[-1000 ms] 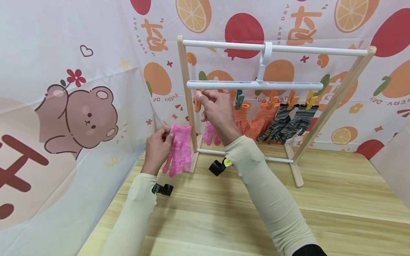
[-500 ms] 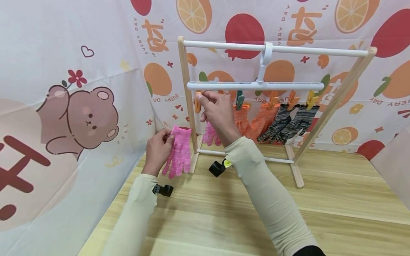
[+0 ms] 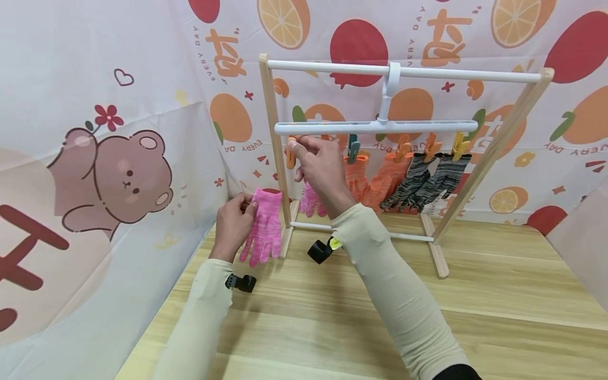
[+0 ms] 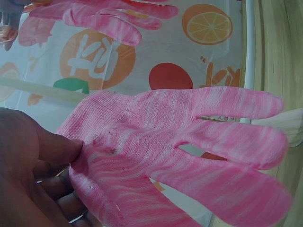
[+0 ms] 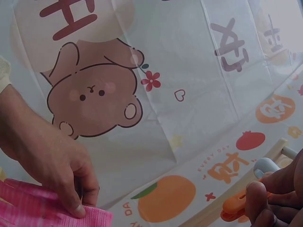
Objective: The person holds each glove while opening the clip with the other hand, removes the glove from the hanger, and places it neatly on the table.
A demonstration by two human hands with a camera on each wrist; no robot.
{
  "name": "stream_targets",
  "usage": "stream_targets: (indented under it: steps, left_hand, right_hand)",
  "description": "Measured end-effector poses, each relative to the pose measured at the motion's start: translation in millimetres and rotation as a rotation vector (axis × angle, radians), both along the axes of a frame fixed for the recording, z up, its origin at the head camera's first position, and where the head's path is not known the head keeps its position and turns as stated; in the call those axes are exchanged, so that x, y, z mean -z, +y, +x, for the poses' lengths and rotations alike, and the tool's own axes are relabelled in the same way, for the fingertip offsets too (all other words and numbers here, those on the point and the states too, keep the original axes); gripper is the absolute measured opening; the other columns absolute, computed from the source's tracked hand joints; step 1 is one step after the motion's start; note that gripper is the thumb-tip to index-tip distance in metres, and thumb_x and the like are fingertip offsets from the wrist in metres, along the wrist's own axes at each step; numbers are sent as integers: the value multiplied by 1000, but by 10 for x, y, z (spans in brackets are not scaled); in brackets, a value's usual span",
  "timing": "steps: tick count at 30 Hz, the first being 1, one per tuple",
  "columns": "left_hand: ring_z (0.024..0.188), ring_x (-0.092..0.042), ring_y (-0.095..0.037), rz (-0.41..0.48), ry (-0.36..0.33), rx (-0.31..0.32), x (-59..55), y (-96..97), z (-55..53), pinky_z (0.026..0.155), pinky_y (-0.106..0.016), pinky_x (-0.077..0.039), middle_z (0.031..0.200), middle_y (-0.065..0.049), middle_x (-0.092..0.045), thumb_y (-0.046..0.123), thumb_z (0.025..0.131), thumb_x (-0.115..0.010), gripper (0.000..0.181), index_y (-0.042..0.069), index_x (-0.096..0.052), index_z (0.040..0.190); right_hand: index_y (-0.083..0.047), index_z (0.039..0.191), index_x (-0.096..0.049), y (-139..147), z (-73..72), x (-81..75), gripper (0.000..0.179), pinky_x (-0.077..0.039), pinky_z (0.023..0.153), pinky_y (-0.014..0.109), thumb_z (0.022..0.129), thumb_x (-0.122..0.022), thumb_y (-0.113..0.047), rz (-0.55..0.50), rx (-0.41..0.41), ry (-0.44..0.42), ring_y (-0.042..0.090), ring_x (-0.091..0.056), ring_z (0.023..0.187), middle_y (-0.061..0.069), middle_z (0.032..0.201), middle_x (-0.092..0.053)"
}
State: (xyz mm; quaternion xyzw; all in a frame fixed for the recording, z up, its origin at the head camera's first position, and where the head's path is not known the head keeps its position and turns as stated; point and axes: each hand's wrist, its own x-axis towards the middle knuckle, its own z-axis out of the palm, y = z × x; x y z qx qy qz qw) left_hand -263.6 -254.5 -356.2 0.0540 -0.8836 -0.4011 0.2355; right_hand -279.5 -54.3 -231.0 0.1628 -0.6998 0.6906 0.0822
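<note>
Low at the left of the rack, my left hand (image 3: pixel 233 224) pinches a pink glove (image 3: pixel 266 227) by its cuff; its fingers point downward. In the left wrist view that glove (image 4: pixel 156 137) spreads out from my thumb. My right hand (image 3: pixel 325 169) pinches an orange clothespin (image 3: pixel 291 155) just under the left end of the white hanger (image 3: pixel 332 127). The right wrist view shows the clothespin (image 5: pixel 234 205) between my fingers. Behind my right hand hangs another pink glove (image 3: pixel 310 200), its top hidden.
Orange gloves (image 3: pixel 387 177) and grey-black gloves (image 3: pixel 442 182) hang along the hanger from a green clothespin (image 3: pixel 353 150) and several orange and yellow ones. The hanger hooks over the top bar (image 3: pixel 461 74) of a wooden rack, standing on the table (image 3: pixel 361 316). A printed cloth (image 3: pixel 142 184) borders the left.
The pink glove in my left hand has sunk very slightly and its cuff opening shows more. My right hand stays on the orange clothespin, almost still.
</note>
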Motion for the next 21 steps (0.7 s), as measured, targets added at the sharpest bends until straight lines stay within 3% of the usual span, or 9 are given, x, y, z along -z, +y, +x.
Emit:
stream_targets:
  steps: [21]
  left_hand:
    - [82, -56, -28, 14, -81, -13, 75, -57, -14, 69, -36, -45, 94, -15, -63, 15, 104, -56, 21, 2, -67, 116]
  right_hand:
    - [-5, 125, -72, -5, 32, -8, 30, -46, 50, 22, 98, -70, -20, -8, 2, -11, 15, -54, 47, 8, 93, -71]
